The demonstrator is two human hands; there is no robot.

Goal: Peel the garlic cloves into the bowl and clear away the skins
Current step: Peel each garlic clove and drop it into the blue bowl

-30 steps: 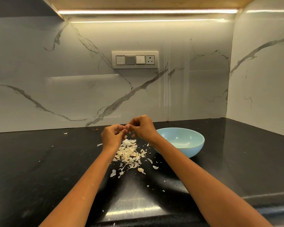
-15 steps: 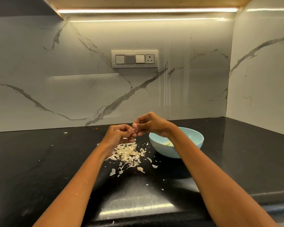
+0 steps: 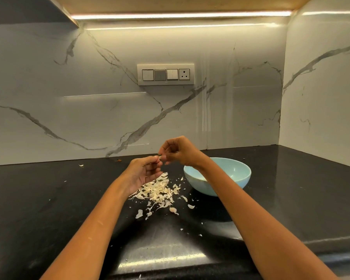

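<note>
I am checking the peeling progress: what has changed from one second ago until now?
Both hands rose slightly. The left hand turned palm-up, the right hand lifted above it; their fingertips still pinch a small piece between them. The skin pile and the blue bowl stayed in place.

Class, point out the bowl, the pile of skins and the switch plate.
bowl (image 3: 241,179), head view, outer right wall.
skins (image 3: 157,191), head view, middle of pile.
switch plate (image 3: 165,74), head view, centre.
</note>
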